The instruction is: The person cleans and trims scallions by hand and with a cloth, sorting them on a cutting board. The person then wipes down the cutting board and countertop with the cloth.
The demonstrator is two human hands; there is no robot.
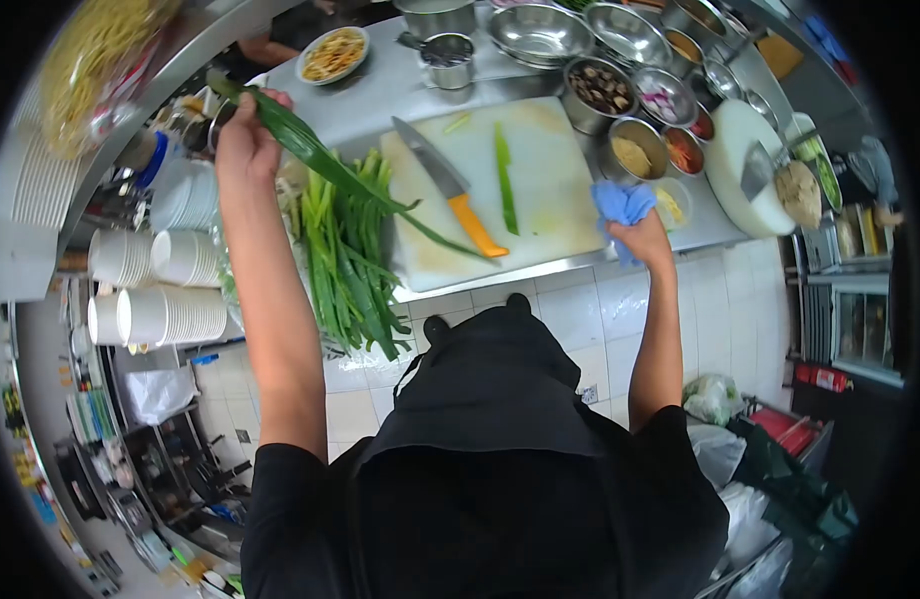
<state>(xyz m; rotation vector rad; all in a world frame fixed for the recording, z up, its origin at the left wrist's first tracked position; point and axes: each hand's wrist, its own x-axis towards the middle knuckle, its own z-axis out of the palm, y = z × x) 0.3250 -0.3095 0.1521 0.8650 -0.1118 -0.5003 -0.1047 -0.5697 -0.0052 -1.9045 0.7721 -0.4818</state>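
Note:
My left hand [248, 140] is closed around a long green leek leaf [315, 155], whose thin end trails over the cutting board. Beneath that leaf, a heap of green onions [345, 245] lies at the board's left side, hanging over the counter edge. A blue cloth [623, 205] is bunched in my right hand [645, 240], at the right edge of the white cutting board [560, 150]. On the board rests a knife [448, 185] with an orange handle. Right of it lies a strip of green leaf [505, 180].
Steel bowls [542, 35] and containers of chopped mushrooms [600, 88], red onion [660, 100] and other ingredients crowd the back right. A plate of yellow food [333, 55] stands at the back. Stacked white tubs [171, 314] stand at left. Another person's arm [268, 48] shows behind the counter.

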